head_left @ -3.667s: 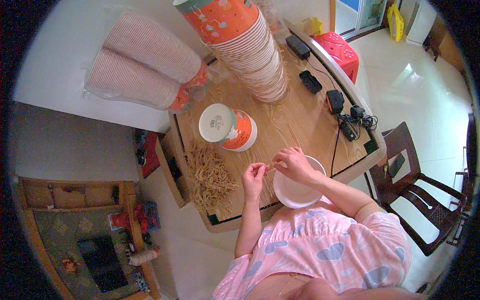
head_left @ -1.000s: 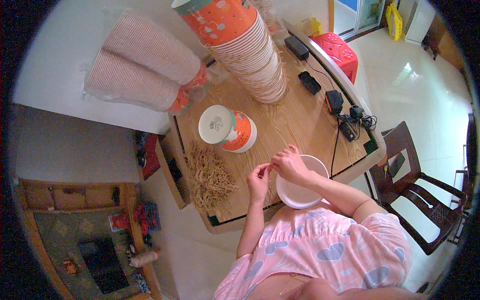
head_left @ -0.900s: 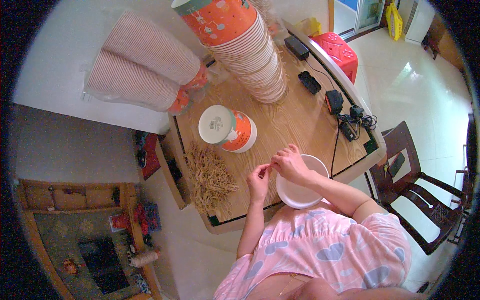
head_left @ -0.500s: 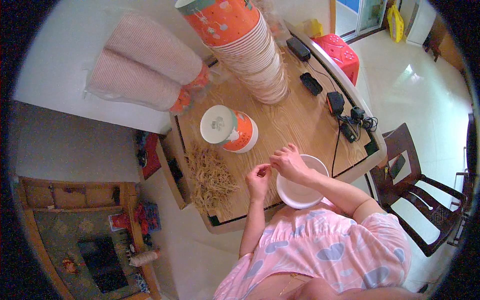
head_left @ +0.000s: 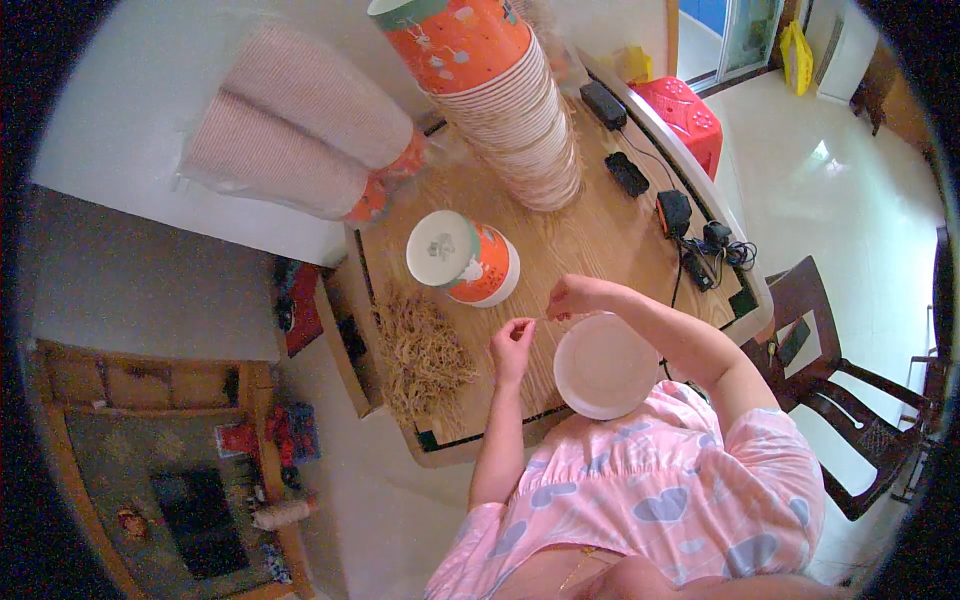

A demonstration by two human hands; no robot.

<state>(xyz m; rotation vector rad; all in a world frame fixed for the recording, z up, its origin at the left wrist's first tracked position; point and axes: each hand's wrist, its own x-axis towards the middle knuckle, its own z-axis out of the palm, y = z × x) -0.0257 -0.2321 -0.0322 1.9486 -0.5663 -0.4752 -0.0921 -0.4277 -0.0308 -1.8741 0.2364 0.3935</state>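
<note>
My left hand (head_left: 512, 348) and my right hand (head_left: 580, 297) are both pinched closed above the table's near part. A thin pale strand (head_left: 541, 319) runs between their fingertips; its exact kind is too small to tell. Just below my right hand, a round white paper tub (head_left: 605, 368) leans against my lap at the table edge, its opening toward me. To the left of my left hand lies a tangled heap of tan, string-like strands (head_left: 425, 355). Beyond my hands stands an orange paper tub (head_left: 490, 262) with a green rim.
A tall leaning stack of paper tubs (head_left: 510, 110) stands at the back, with plastic-wrapped stacks (head_left: 290, 125) to its left. Black adapters and cables (head_left: 675, 213) lie along the table's right side. A dark wooden chair (head_left: 800, 330) and red stool (head_left: 685, 118) are to the right.
My right hand has moved away from my left hand and off the white tub, and the strand now shows stretched between them. My left hand has barely moved.
</note>
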